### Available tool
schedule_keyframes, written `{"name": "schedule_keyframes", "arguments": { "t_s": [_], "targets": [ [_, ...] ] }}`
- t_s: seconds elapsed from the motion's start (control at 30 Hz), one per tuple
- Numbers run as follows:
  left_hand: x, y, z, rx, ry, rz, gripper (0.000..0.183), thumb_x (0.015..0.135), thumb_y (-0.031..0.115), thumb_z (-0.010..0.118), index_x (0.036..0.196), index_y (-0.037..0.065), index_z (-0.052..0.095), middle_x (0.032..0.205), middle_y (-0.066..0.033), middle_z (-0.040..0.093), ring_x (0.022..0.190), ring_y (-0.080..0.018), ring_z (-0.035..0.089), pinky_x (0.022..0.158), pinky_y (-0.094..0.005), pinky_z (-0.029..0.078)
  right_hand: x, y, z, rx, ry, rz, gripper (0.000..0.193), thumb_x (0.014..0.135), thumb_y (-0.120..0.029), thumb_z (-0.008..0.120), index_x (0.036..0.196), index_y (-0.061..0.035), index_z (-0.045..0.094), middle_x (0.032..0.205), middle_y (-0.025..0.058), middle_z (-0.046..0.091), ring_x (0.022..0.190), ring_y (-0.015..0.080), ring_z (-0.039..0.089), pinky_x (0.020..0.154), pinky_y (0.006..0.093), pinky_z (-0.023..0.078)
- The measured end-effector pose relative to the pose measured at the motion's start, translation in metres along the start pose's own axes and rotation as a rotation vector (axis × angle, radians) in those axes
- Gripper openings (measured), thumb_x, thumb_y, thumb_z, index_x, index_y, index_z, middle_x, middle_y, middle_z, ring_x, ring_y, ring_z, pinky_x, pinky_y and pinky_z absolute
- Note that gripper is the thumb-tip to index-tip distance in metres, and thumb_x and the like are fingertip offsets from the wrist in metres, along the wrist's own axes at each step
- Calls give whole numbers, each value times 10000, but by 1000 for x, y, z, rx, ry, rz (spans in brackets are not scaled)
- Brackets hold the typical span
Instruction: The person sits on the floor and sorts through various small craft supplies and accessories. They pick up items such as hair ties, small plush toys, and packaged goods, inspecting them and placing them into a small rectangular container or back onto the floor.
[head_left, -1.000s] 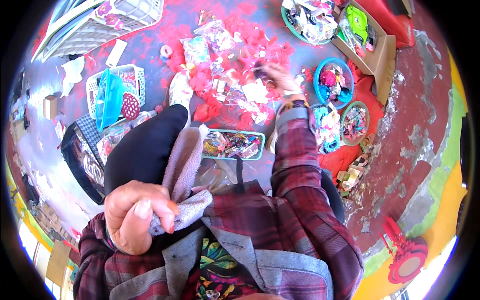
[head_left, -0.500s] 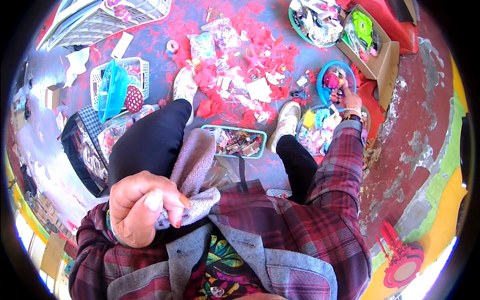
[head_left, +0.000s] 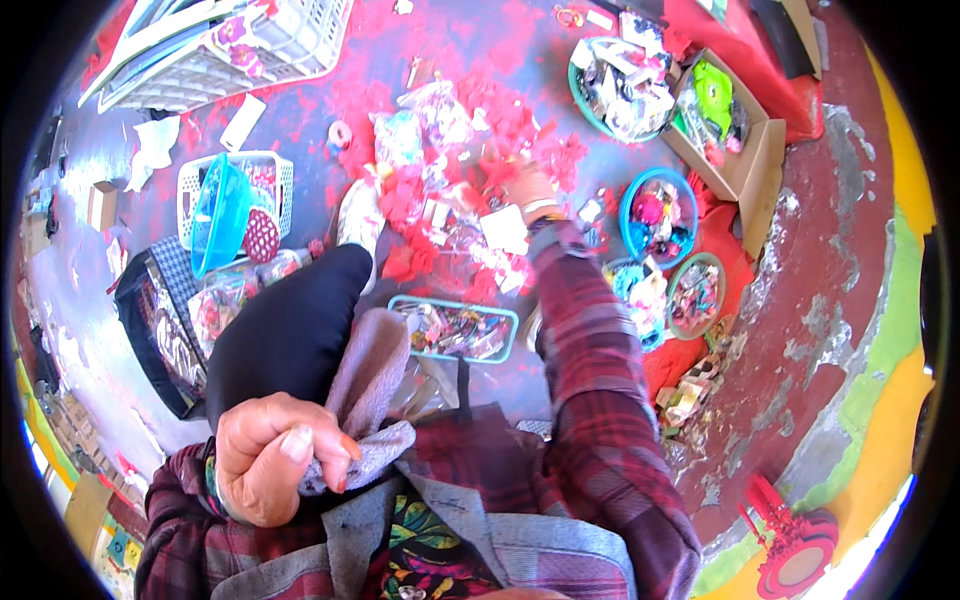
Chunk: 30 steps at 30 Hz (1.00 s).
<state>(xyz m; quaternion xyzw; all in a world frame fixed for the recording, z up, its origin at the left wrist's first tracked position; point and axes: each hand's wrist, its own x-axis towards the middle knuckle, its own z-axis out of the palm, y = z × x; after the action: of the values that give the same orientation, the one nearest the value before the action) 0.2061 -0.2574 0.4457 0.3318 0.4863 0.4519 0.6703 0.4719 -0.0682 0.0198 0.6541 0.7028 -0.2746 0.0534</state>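
My left hand (head_left: pixel 272 455) is closed in front of my chest. It grips a grey-mauve terry cloth (head_left: pixel 365 375) with a long fold standing up and a bunched end below. My right hand (head_left: pixel 525 190) reaches out to the far middle, over a heap of red petal-like scraps (head_left: pixel 405 215). Its fingers blur into the heap, so whether they hold anything is hidden. Close to that hand lie a white card (head_left: pixel 505 230) and clear plastic packets (head_left: pixel 440 115) on the scraps.
Right of my arm stand a blue basin (head_left: pixel 628 222) of colourful trinkets, a green-rimmed basin (head_left: pixel 580 95) and an open cardboard box (head_left: pixel 765 170). A pale green tray (head_left: pixel 512 340) sits between my feet. Leftward are a white basket (head_left: pixel 287 195), a blue tub (head_left: pixel 222 215) and a black bag (head_left: pixel 130 310).
My right hand has left the blue basin and swung left to the red scraps. The left hand keeps hold of the cloth. My view has shifted slightly.
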Motion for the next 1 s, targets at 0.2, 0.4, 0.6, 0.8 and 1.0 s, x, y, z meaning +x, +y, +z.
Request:
{"name": "schedule_keyframes", "arguments": {
  "t_s": [0.2, 0.4, 0.6, 0.8, 1.0],
  "targets": [
    [-2, 2, -4, -41, 67, -29, 235, 865, 49, 339, 821, -67, 539, 685, -146, 583, 463, -120, 504, 461, -240, 431, -4, -60, 4, -157, -125, 142, 484, 773, -240, 514, 1206, -72, 377, 1025, 230, 552, 894, 338, 587, 723, 423, 483],
    [-2, 1, -6, -61, 77, -28, 247, 870, 59, 330, 816, -71, 533, 682, -151, 576, 468, -122, 501, 467, -239, 432, -22, -49, -26, 101, -16, 199, 498, 750, -264, 562, 1182, -43, 450, 1006, 195, 587, 902, 350, 580, 763, 424, 466],
    [-6, 4, -1, -41, 96, -22, 246, 871, 74, 335, 811, -68, 526, 656, -145, 563, 472, -119, 496, 468, -237, 429, -41, -13, -44, 1888, -135, 454, 192, 708, -303, 637, 787, -181, 512, 624, -31, 497, 538, 116, 493, 430, 226, 323],
    [-2, 3, 3, -63, 112, -64, 241, 871, 85, 348, 807, -66, 525, 620, -133, 556, 479, -117, 494, 469, -235, 424, -25, 38, -75, 1394, 316, 481, 284, 718, -338, 620, 910, -134, 577, 668, -43, 527, 509, 102, 474, 459, 285, 387],
    [4, 4, 4, -23, 163, -101, 251, 867, 89, 350, 787, -68, 528, 607, -128, 555, 468, -118, 495, 466, -230, 419, 46, 29, -161, 284, 708, 288, 440, 622, -357, 667, 896, -27, 570, 772, 185, 616, 739, 334, 601, 668, 387, 466]
  ]
}}
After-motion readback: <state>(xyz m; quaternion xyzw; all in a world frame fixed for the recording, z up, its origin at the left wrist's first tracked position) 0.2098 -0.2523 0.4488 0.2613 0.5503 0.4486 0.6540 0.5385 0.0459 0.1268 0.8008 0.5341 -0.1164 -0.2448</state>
